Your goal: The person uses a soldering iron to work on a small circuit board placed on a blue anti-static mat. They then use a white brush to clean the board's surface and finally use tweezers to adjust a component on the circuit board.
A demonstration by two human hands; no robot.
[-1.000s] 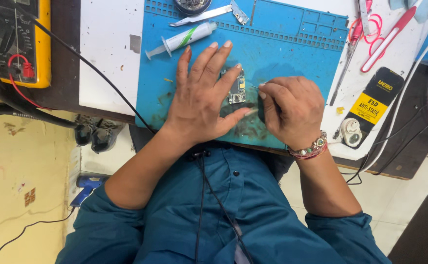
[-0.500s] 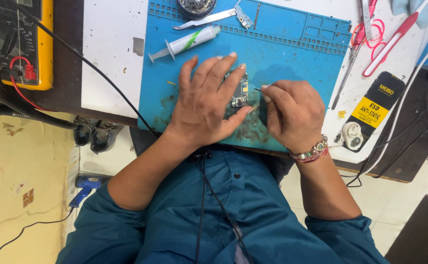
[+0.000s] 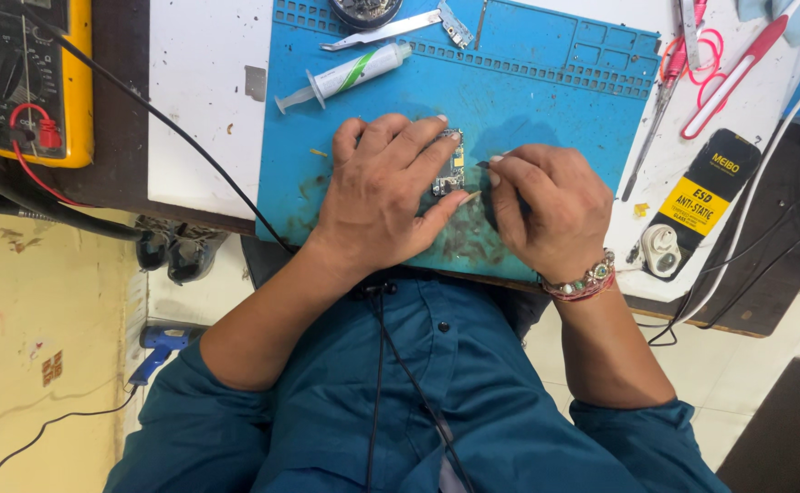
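1. Compared with half a second earlier, both hands had kept to the same patch of the mat, with the left thumb drawn in slightly nearer the right fingers; the camera view had drifted a little.
2. The circuit board [image 3: 449, 168] looked small and narrow, dark with tiny metallic parts, mostly covered by fingers.
3. Its long axis ran roughly away from the person, from the near edge of the mat toward the far edge; which end was which could not be told.
4. It lay flat on the blue work mat [image 3: 555, 91], near the mat's middle, between the two hands.
5. The left hand [image 3: 384, 196] rested spread and flat, fingertips pressing the board down, thumb beside it.
6. The right hand [image 3: 546, 205] was curled tight around a thin dark tool [image 3: 484, 165], whose tip sat just beside the board's right edge.
7. A syringe [image 3: 350, 73] and metal tweezers [image 3: 386, 30] lay farther up the mat, well apart from the hands.
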